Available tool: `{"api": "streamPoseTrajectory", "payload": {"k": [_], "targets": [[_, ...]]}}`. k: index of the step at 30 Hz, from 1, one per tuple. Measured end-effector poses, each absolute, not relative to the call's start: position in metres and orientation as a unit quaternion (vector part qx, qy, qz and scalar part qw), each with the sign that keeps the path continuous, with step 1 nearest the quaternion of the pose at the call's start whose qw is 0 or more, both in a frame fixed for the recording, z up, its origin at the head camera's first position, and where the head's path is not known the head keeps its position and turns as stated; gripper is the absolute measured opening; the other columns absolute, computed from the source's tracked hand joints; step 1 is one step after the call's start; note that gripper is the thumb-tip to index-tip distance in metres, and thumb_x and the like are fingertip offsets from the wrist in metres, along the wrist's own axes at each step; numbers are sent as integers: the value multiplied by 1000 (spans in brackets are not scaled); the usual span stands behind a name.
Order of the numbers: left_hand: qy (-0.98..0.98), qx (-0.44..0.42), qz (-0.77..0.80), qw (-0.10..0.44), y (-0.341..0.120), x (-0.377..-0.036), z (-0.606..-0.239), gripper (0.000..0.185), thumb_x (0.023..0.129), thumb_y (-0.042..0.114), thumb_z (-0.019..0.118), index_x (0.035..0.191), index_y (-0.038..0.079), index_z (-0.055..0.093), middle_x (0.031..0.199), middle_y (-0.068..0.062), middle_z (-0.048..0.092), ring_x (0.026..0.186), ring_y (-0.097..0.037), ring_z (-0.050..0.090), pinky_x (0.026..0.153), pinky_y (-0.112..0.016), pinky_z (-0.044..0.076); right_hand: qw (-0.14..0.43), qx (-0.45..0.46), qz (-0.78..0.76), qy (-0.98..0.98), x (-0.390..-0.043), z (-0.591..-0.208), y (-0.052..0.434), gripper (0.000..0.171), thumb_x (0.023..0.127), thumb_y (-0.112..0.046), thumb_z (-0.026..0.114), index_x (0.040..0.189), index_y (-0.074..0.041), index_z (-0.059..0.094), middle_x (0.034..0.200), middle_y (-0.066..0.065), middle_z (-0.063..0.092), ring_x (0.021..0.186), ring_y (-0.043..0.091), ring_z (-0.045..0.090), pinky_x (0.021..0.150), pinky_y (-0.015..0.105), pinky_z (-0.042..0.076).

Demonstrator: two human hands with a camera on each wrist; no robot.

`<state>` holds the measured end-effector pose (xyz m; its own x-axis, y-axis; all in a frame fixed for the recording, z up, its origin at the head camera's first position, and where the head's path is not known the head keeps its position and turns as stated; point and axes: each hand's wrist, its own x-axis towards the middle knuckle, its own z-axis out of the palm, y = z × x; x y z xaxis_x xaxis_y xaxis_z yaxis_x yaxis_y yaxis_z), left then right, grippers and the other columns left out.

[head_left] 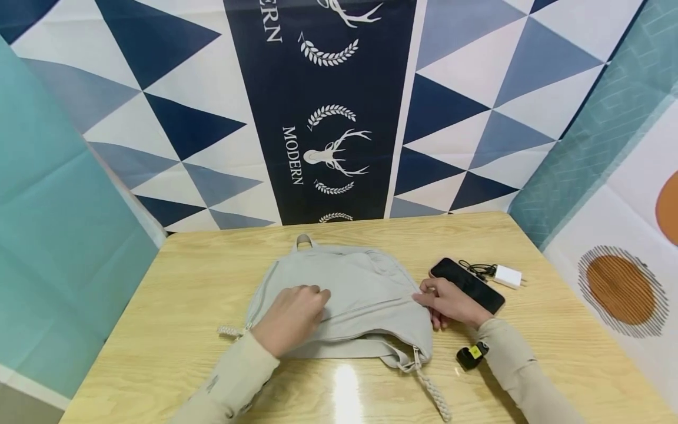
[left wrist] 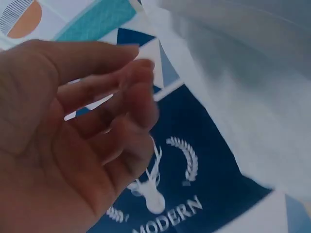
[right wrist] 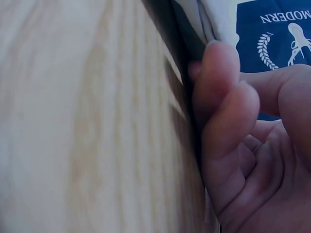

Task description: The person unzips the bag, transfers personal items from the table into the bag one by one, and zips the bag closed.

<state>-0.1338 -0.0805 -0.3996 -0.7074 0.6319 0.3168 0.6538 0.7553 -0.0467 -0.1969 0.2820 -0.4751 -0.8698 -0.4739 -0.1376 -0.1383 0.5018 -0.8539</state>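
Left hand [head_left: 293,317] flat on grey bag [head_left: 365,282], fingers loose, gripping nothing. Right hand [head_left: 447,303] pinches bag's edge. Best: press fabric down, pull along zipper [head_left: 365,307] line.

A light wooden table [head_left: 185,294] fronts a triangle-patterned backdrop [head_left: 175,118].

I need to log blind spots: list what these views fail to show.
- Bag zipper pull: head view, under the left hand.
- Right hand fingertips: head view, tucked at the bag's edge; right wrist view blurred.
- Charger cable: too small to trace.
- Phone screen: dark.
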Motion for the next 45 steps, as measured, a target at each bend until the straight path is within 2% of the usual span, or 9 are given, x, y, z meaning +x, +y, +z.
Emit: {"api": "streamPoseTrajectory", "payload": {"k": [4, 12, 17, 21, 27, 31, 35, 38, 45], "targets": [[-926, -358, -28, 118, -74, -144, -409, 10, 85, 9, 75, 82, 9, 65, 69, -4, 59, 59, -18, 59, 49, -29, 47, 187, -188, -465, 844, -199, -477, 275, 33, 103, -28, 58, 91, 2, 48, 55, 14, 59, 41, 25, 57, 40, 38, 49], [-940, -330, -47, 67, -73, -144, -416, 20, 76, 14, 81, 89, 9, 67, 77, -2, 54, 64, -17, 55, 53, -30, 46, 181, -182, -466, 847, -200, -479, 281, 30, 104, -24, 56, 93, 3, 51, 55, 15, 60, 40, 27, 57, 39, 39, 48], [-934, -348, -41, 66, -68, -142, -412, 8, 79, 4, 74, 78, 9, 68, 72, -3, 53, 57, -13, 48, 50, -26, 42, 183, -179, -466, 847, -199, -479, 284, 31, 104, -25, 56, 95, 4, 53, 56, 16, 60, 42, 28, 58, 40, 39, 49], [-925, -367, -56, 78, -72, -143, -408, 18, 83, -2, 68, 70, 10, 63, 67, -2, 52, 53, -10, 45, 47, -25, 40, 175, -167, -442, 864, -196, -470, 279, 32, 103, -29, 58, 98, 3, 52, 55, 12, 59, 42, 25, 58, 42, 38, 50], [-911, -387, -91, 109, -84, -148, -398, 20, 91, 3, 64, 76, 14, 58, 68, 3, 49, 55, -7, 43, 51, -22, 39, 43, -153, -247, 956, -171, -433, 246, 43, 102, -37, 57, 123, 0, 52, 63, 3, 54, 51, 14, 50, 50, 32, 43], [-899, -401, -117, 131, -87, -150, -388, 22, 96, 5, 61, 78, 15, 55, 66, 4, 47, 54, -5, 40, 51, -19, 35, -43, -236, -205, 949, -136, -407, 201, 38, 102, -32, 59, 124, -2, 59, 61, -6, 57, 53, 5, 55, 54, 29, 49], [-893, -402, -138, 150, -89, -152, -378, 22, 98, 5, 60, 79, 14, 52, 67, 6, 46, 54, -6, 41, 51, -20, 36, -76, -363, -174, 912, -108, -405, 156, 29, 100, -28, 63, 120, -8, 66, 98, 0, 69, 90, 11, 65, 80, 32, 55], [-894, -392, -149, 157, -92, -155, -374, 20, 99, 6, 59, 81, 13, 53, 70, 7, 47, 56, -5, 44, 51, -20, 39, -100, -418, -108, 896, -103, -414, 133, 37, 98, -29, 65, 129, -9, 62, 133, 13, 59, 123, 27, 55, 102, 43, 46], [-891, -382, -161, 186, -102, -163, -362, 13, 100, 8, 58, 88, 13, 56, 76, 6, 49, 60, -6, 47, 56, -22, 43, -59, -425, -20, 903, -105, -429, 116, 50, 100, -34, 60, 143, -9, 51, 146, 15, 50, 135, 33, 45, 106, 50, 40]]}}
